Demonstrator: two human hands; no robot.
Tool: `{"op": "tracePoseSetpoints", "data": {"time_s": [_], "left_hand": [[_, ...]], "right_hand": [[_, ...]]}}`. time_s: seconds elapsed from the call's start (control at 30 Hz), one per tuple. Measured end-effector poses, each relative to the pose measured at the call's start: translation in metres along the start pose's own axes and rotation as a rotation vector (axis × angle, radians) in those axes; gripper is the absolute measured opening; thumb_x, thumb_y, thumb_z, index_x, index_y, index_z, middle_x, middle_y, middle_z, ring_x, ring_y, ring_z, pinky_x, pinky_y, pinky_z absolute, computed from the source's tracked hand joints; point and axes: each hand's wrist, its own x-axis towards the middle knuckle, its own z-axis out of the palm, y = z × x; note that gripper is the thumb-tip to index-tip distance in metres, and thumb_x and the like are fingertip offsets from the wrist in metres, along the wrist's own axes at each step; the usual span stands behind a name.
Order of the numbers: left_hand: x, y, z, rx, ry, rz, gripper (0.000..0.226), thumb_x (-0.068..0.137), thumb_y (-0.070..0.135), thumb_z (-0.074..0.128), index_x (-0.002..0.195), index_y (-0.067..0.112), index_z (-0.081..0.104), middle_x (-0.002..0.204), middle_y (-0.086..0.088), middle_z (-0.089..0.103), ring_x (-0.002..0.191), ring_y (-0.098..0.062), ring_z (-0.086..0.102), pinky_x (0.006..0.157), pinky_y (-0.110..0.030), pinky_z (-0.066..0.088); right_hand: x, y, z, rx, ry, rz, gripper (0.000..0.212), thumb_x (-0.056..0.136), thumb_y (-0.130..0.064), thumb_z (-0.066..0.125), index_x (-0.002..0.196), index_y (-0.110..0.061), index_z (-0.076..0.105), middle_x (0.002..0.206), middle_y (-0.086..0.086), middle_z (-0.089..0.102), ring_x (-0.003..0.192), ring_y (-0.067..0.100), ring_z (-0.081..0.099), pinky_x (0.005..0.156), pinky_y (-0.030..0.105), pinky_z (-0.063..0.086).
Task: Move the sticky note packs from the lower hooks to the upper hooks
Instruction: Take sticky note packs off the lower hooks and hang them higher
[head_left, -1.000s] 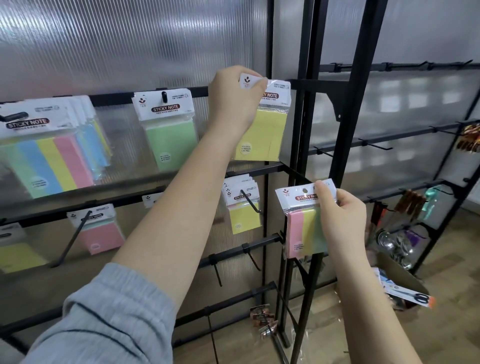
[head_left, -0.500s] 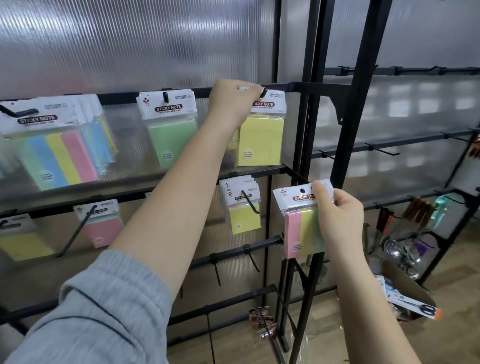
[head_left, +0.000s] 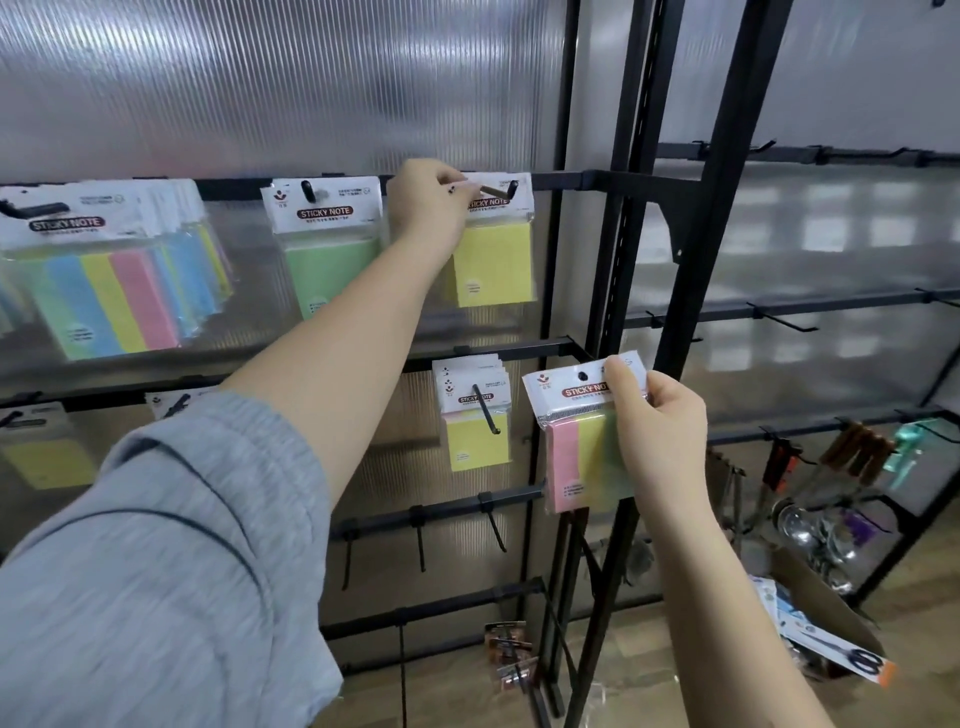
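Black metal rack frame (head_left: 631, 218), upright posts run floor to top of view. Behind it: translucent ribbed plastic wall panel (head_left: 260, 78), light diffuses through, soft glare bands. Right of the frame: horizontal black rails (head_left: 810, 306) with bare pegs, panel behind shows blurred bright window reflections (head_left: 826, 234). Lower right of the frame: hanging kitchen utensils (head_left: 810, 519), handles brown, one teal. Below those, open cardboard box (head_left: 826, 608) on the floor, packaged scissors (head_left: 852, 657) at its front edge. Wood-pattern floor (head_left: 675, 675). Small packaged items (head_left: 511, 657) at the frame's base, too blurred to identify.
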Motion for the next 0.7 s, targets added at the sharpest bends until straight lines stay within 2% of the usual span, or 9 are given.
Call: {"op": "tracePoseSetpoints", "data": {"time_s": [0.1,0.17,0.27,0.33,0.4,0.5,0.57,0.7], "left_hand": [[0.002,-0.004,0.001,0.050,0.018,-0.041,0.018,0.083,0.031,0.069,0.095,0.018,0.073,0.100,0.004,0.070,0.083,-0.008,0.055,0.065,-0.017,0.034],[0.000,-0.007,-0.001,0.072,0.043,-0.044,0.019,0.083,0.031,0.069,0.098,0.019,0.070,0.104,0.003,0.068,0.088,-0.012,0.057,0.069,-0.020,0.038],[-0.009,-0.007,-0.013,0.139,0.079,0.051,0.022,0.087,0.021,0.061,0.108,0.015,0.066,0.112,-0.002,0.064,0.101,-0.018,0.059,0.078,-0.024,0.042],[-0.020,-0.001,-0.027,0.158,0.103,0.159,0.020,0.089,0.018,0.056,0.107,0.015,0.066,0.110,0.001,0.063,0.099,-0.015,0.057,0.078,-0.022,0.041],[-0.033,0.006,-0.045,0.113,0.086,0.236,0.017,0.089,0.017,0.054,0.099,0.015,0.068,0.099,0.004,0.065,0.090,-0.011,0.057,0.075,-0.020,0.043],[-0.051,0.008,-0.079,0.044,0.102,0.311,0.016,0.089,0.017,0.055,0.093,0.016,0.070,0.090,0.008,0.064,0.085,-0.005,0.056,0.068,-0.009,0.041],[-0.059,0.001,-0.105,0.006,0.132,0.359,0.015,0.088,0.017,0.055,0.093,0.017,0.070,0.088,0.011,0.063,0.083,-0.002,0.057,0.071,-0.007,0.041],[-0.073,-0.030,-0.158,0.022,0.166,0.411,0.014,0.089,0.017,0.056,0.094,0.019,0.069,0.084,0.015,0.060,0.075,0.011,0.052,0.070,-0.001,0.039]], "right_hand": [[0.000,0.001,-0.003,0.012,-0.021,-0.013,0.047,0.095,-0.030,0.052,0.075,0.012,0.050,0.064,0.008,0.051,0.059,0.013,0.042,0.046,0.018,0.029],[0.000,0.001,-0.002,0.012,-0.029,-0.017,0.045,0.096,-0.030,0.051,0.076,0.011,0.053,0.064,0.007,0.054,0.057,0.008,0.043,0.045,0.014,0.029],[0.000,0.000,0.002,0.001,-0.047,-0.028,0.047,0.096,-0.031,0.048,0.082,0.014,0.053,0.069,0.010,0.053,0.063,0.014,0.041,0.052,0.023,0.030],[-0.001,-0.001,0.008,-0.009,-0.043,-0.040,0.048,0.096,-0.031,0.047,0.085,0.016,0.052,0.070,0.015,0.049,0.065,0.015,0.039,0.056,0.028,0.027],[-0.005,-0.002,0.016,-0.026,-0.044,-0.047,0.047,0.096,-0.031,0.047,0.085,0.015,0.052,0.071,0.024,0.049,0.062,0.011,0.039,0.054,0.028,0.027],[-0.014,-0.004,0.030,-0.033,-0.050,-0.050,0.044,0.097,-0.028,0.048,0.077,0.011,0.052,0.065,0.019,0.050,0.052,0.004,0.036,0.050,0.023,0.027],[-0.019,-0.004,0.041,-0.041,-0.054,-0.044,0.045,0.097,-0.029,0.047,0.082,0.014,0.052,0.071,0.023,0.049,0.056,0.006,0.037,0.050,0.021,0.027],[-0.035,-0.009,0.070,-0.049,-0.076,-0.040,0.044,0.096,-0.028,0.049,0.076,0.011,0.049,0.064,0.005,0.043,0.051,0.006,0.031,0.044,0.017,0.023]]}}
